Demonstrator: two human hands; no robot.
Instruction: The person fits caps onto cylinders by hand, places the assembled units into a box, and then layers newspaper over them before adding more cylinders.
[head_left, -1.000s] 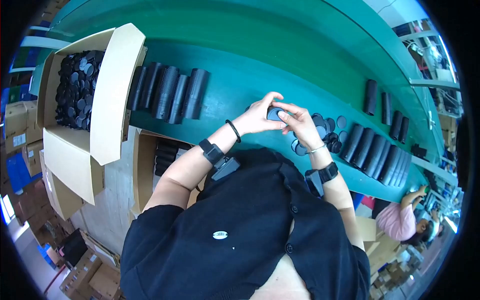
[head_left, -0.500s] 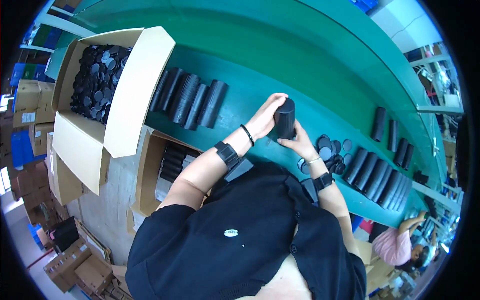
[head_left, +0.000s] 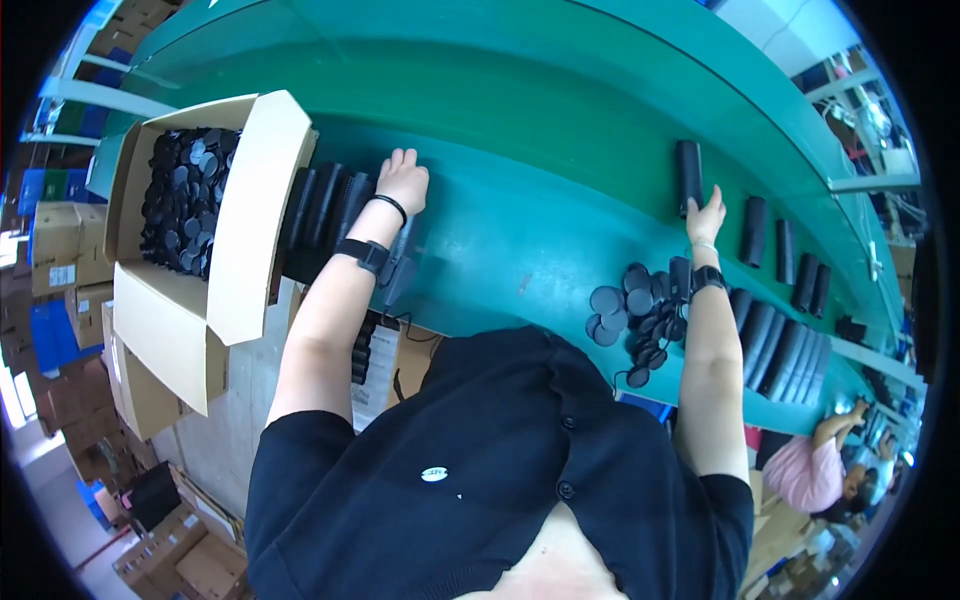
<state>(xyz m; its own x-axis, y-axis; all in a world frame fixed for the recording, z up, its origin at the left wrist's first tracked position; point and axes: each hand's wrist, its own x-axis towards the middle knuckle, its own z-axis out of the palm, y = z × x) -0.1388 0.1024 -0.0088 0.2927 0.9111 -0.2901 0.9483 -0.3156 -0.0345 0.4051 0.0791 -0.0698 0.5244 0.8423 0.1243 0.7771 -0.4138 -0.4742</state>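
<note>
Through the head camera I see the hands wide apart now; half a second ago they are together over the middle of the desk (head_left: 500,220), sharing one black tube. Now a black tube (head_left: 689,172) is at the far right side of the desk, with the right hand (head_left: 706,222) at its near end. It sits to the left of four spaced tubes (head_left: 754,232) that also show in the earlier view. The right fingers (head_left: 717,196) touch that near end with the thumb side, while one finger stands clear of the tube's flank; I can't tell whether they grip it or have let go.

The left hand (head_left: 403,185) is now over the right end of the left row of tubes (head_left: 322,205), beside the carton (head_left: 265,215) of black discs (head_left: 185,200). I see the left fingers (head_left: 404,158) bent over that end, but I can't tell whether they grasp a tube.

With the right hand gone from beside them, more loose discs (head_left: 638,302) show. The right forearm (head_left: 712,365) now covers part of the near row of tubes (head_left: 775,350).
</note>
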